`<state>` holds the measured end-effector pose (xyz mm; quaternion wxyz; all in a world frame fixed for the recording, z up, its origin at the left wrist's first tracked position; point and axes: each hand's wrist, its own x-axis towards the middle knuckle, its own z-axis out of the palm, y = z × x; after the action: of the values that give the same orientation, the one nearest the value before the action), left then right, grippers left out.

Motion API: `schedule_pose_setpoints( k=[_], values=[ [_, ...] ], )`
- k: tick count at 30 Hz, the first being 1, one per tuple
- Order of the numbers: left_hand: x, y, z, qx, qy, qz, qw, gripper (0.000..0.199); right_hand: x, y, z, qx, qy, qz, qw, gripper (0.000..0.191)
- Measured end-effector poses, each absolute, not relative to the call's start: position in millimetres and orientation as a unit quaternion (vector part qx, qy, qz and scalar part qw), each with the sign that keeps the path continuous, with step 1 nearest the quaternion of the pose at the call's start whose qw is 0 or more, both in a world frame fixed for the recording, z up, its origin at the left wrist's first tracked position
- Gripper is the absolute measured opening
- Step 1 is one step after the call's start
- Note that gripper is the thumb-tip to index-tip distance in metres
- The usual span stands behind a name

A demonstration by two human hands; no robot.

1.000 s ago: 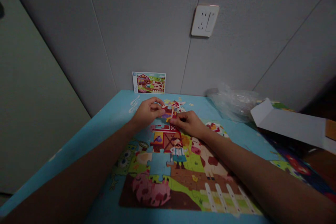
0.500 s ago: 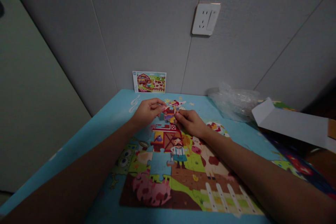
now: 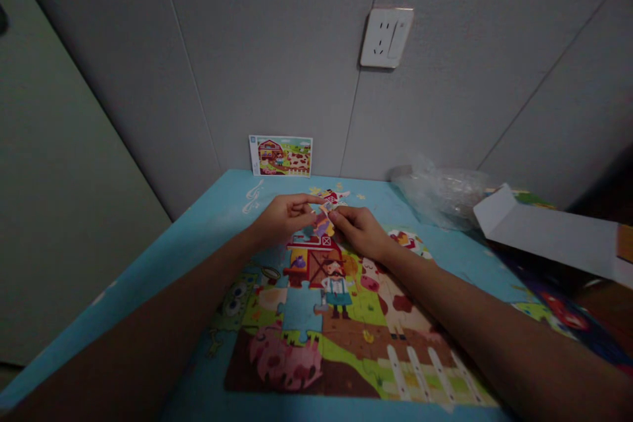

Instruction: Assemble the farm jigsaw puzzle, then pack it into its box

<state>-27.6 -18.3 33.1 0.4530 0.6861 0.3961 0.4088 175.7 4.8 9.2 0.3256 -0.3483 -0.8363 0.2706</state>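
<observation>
Nearest, the farm jigsaw (image 3: pixel 346 349) is lying on the blue tabletop (image 3: pixel 208 217), its fence side facing the person. Beyond its barn part, the right hand (image 3: pixel 363 231) is pinching a puzzle piece (image 3: pixel 324 225) narrowly between thumb and fingers. The left hand (image 3: pixel 281 217) is stretching its index finger toward the piece's upper edge; I cannot tell if this grip is holding. The piece is tilting, showing its purple and yellow print to the person; fingers are hiding its long axis.
</observation>
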Motion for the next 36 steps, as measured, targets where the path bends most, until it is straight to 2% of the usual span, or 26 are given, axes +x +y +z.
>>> schedule_pose_setpoints(
  k=[5,8,15,19,23,28,34,36],
  values=[
    [-25,-23,35,0.696,0.377,0.384,0.476,0.044,175,6,7,-0.337,-0.845,0.270,0.317,0.045],
    [-23,-25,36,0.700,0.369,0.365,0.492,0.036,175,4,8,-0.337,-0.845,0.276,0.310,0.046],
    [-28,-16,29,0.654,0.423,0.427,0.460,0.028,177,1,10,-0.310,-0.835,0.325,0.318,0.042],
    [-30,-19,35,0.651,0.396,0.416,0.496,0.031,177,1,10,-0.330,-0.821,0.323,0.338,0.039],
    [-39,-24,47,0.674,0.387,0.338,0.531,0.046,177,4,9,-0.328,-0.823,0.306,0.349,0.040],
    [-62,-21,58,0.717,0.441,0.226,0.490,0.020,177,6,8,-0.342,-0.826,0.291,0.341,0.041],
    [-83,-23,67,0.704,0.507,0.030,0.496,0.023,178,6,8,-0.348,-0.830,0.284,0.331,0.044],
    [-86,-26,69,0.685,0.527,-0.001,0.503,0.023,178,7,7,-0.346,-0.832,0.282,0.329,0.044]
  ],
)
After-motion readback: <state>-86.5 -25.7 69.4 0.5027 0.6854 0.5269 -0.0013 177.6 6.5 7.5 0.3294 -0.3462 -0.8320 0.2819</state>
